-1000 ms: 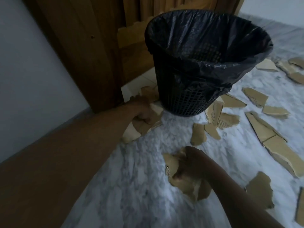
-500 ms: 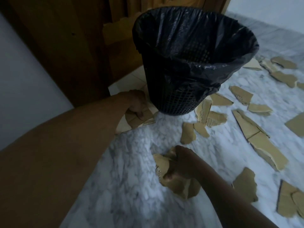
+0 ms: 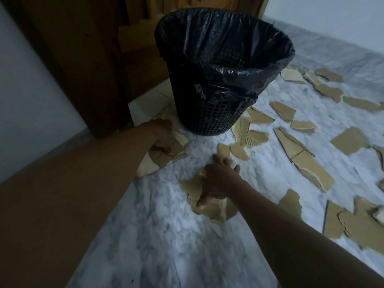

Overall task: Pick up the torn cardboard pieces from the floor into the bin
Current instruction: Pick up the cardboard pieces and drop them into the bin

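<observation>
Cardboard scraps [image 3: 307, 171]: lay torn and flat on the marble floor [image 3: 166, 235], mostly R of the bin and in front of it; tan, ragged edges, mixed sizes.
L-hand stack [image 3: 164, 157]: several tan pieces layered together, low at the floor just L of the bin base.
L hand [image 3: 163, 136]: knuckles up, fingers curled down and clamped on the stack; forearm came in from bottom L.
R-hand wad [image 3: 209, 210]: bunched pieces under the palm, nearer the camera than the bin, apart from the L-hand stack.
R hand [image 3: 218, 181]: thumb [image 3: 202, 203] pressed over the wad, pinning it vs. the palm; fingers [image 3: 217, 157] stretched straight fwd and spread over a small scrap [image 3: 225, 149]; contact w/ that scrap couldn't be told.
Bin [image 3: 207, 119]: dark mesh wastebasket, upright on the floor; a few scraps sat right against its base on the R.
Bin liner [image 3: 218, 48]: black plastic bag, folded over the rim, loose skirt draped down the front-R side.
Floor: white-grey veined marble; paler tiles [image 3: 145, 109] at the door's foot.
Wooden door [image 3: 93, 59]: dark brown, behind and L of the bin.
Wall [image 3: 31, 90]: plain, pale, far L.
Light: dim throughout.
</observation>
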